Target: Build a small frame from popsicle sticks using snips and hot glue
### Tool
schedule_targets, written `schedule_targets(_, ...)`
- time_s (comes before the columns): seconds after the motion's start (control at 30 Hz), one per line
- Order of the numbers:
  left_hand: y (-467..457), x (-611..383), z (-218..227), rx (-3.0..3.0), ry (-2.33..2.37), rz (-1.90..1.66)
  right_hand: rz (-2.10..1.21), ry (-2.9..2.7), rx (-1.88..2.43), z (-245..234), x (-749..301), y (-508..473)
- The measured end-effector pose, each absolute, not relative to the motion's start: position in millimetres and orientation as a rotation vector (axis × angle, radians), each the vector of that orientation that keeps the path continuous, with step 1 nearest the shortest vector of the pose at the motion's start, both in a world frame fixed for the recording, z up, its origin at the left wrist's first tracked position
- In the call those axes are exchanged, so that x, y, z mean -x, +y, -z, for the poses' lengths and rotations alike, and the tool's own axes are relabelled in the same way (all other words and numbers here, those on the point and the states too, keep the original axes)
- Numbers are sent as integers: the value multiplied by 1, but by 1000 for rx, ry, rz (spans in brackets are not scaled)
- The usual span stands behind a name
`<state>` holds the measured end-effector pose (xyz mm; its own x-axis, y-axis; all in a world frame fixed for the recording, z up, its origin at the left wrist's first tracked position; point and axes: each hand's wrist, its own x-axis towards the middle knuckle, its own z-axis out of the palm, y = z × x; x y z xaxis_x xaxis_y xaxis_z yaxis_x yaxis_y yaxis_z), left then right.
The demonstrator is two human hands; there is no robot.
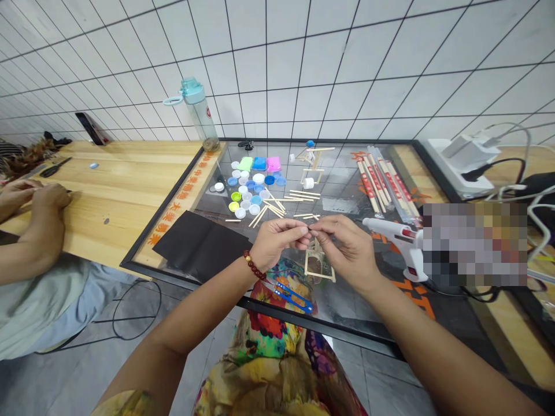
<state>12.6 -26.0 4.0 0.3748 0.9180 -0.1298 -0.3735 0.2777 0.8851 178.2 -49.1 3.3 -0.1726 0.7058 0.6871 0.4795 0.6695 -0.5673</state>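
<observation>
Above the table (355, 309), left hand (280, 240) and right hand (348, 248) pinch a dark piece (309, 228), probably light; grip its ends.

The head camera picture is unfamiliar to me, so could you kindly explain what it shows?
There is no machine here: a camera worn on a person's head looks forward and down. The bare left hand and right hand are that person's; their fingertips meet, apparently pinching a small dark piece, too tiny to identify. On the glossy, black-rimmed surface lie wooden sticks, small caps, blue snips and a glue gun. A little stick frame shows just below the hands. At the far left, another person's hands are visible.
</observation>
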Motion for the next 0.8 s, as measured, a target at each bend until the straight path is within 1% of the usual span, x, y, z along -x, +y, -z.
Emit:
schedule_targets(0.27,-26,-15,-5,-877,762,-1075,-353,-1765,1025,-2,-177,-48)
schedule_targets(0.63,-27,-17,-5,-929,795,-1101,-366,-1783,1044,-4,-175,-50)
schedule_targets(0.8,-23,-9,-11,-873,800,-1123,-300,-1799,1094,-11,-177,-53)
